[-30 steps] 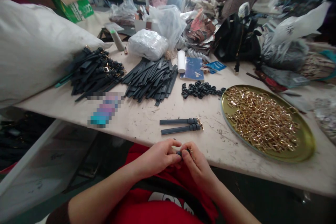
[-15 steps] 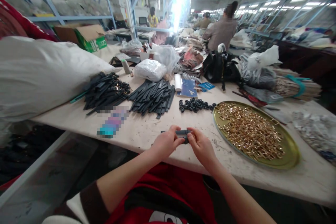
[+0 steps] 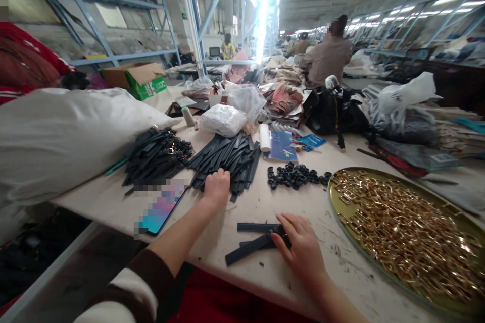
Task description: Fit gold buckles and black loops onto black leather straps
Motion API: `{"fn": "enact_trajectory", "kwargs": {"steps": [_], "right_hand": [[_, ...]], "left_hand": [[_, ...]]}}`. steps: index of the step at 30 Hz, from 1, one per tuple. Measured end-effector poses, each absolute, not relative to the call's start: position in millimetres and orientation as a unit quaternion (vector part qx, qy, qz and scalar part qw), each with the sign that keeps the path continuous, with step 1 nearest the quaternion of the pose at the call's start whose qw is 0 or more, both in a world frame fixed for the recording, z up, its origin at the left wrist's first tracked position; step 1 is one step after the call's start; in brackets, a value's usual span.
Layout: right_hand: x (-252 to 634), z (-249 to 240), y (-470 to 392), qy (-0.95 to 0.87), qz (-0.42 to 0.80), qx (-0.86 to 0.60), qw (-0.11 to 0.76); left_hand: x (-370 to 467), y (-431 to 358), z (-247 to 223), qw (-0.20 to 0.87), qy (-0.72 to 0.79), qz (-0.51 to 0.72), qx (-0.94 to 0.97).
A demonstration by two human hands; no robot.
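My left hand [image 3: 217,187] is curled closed at the near edge of a pile of black flat straps [image 3: 237,154]; what its fingers hold, if anything, is hidden. On the table in front of me, my right hand [image 3: 299,239] closes over the right ends of a few black straps [image 3: 248,251], whose free ends fan out to the left. Its fingers cover part of them. Beyond that hand lies a heap of small black loops [image 3: 293,176]. A large gold-coloured tray [image 3: 335,202] full of gold metal buckles [image 3: 409,237] stands to the right.
A phone [image 3: 162,209] lies left of the strap pile, and behind it is a second heap of black straps with gold hardware [image 3: 159,154]. A big white sack [image 3: 68,136] borders the left. Farther back are a blue booklet [image 3: 280,145], plastic bags [image 3: 223,120] and a black bag [image 3: 333,111].
Both hands were together working on a strap. My left hand has let go and moved left and away to the strap pile; my right has come down to the table. The view has tilted.
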State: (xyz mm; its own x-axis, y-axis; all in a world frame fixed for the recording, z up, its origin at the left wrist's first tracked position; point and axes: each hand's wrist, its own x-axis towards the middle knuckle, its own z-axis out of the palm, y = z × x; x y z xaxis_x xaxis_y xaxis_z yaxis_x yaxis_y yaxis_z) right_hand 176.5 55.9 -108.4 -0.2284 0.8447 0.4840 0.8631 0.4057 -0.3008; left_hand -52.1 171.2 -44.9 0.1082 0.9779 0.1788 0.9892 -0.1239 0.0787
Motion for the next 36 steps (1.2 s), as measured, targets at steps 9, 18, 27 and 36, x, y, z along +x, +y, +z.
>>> {"fn": "enact_trajectory", "kwargs": {"steps": [9, 18, 27, 36], "right_hand": [[184.7, -83.0, 56.3, -0.574, 0.267, -0.595, 0.496], [176.9, -54.8, 45.1, -0.463, 0.516, -0.538, 0.479], [218.4, -73.2, 127.2, -0.686, 0.148, -0.640, 0.313], [234.5, -93.7, 171.9, -0.732, 0.007, -0.670, 0.128]], "left_hand": [[-46.9, 109.0, -28.1, -0.017, -0.564, -0.120, -0.817], [-8.0, 22.5, -20.1, -0.528, -0.486, -0.166, -0.677], [18.0, 49.0, -8.1, -0.782, -0.482, -0.269, -0.290], [13.0, 78.7, -24.9, -0.813, -0.478, -0.272, -0.190]]}}
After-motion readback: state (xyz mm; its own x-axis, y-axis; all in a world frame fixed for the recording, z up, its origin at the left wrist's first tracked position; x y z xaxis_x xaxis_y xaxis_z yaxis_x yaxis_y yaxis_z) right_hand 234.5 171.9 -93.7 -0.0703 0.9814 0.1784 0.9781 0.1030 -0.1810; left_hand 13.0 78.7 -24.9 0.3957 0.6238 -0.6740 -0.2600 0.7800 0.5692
